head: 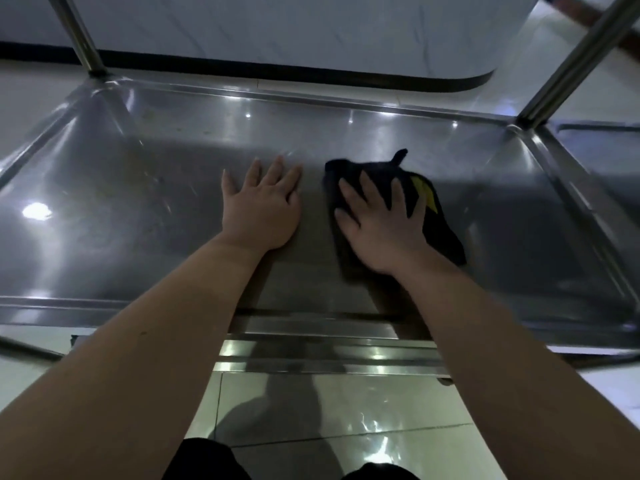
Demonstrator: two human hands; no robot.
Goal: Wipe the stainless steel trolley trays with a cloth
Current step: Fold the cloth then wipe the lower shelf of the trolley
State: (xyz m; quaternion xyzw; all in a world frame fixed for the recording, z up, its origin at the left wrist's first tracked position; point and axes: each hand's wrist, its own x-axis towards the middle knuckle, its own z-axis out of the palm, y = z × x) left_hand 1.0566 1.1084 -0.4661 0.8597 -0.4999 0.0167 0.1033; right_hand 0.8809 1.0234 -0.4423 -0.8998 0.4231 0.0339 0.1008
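Two flat palms: right hand presses cloth, lengthwise near-far; left hand on tray.

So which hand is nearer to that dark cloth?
Right. The right hand lies flat on the cloth, pressing it onto the tray; the left hand rests on bare steel just left of it, not touching.

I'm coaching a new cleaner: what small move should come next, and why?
Probably push the cloth forward toward the far rim of the tray: the right hand presses flat on it mid-tray, and the left hand, flat beside it, blocks a leftward stroke.
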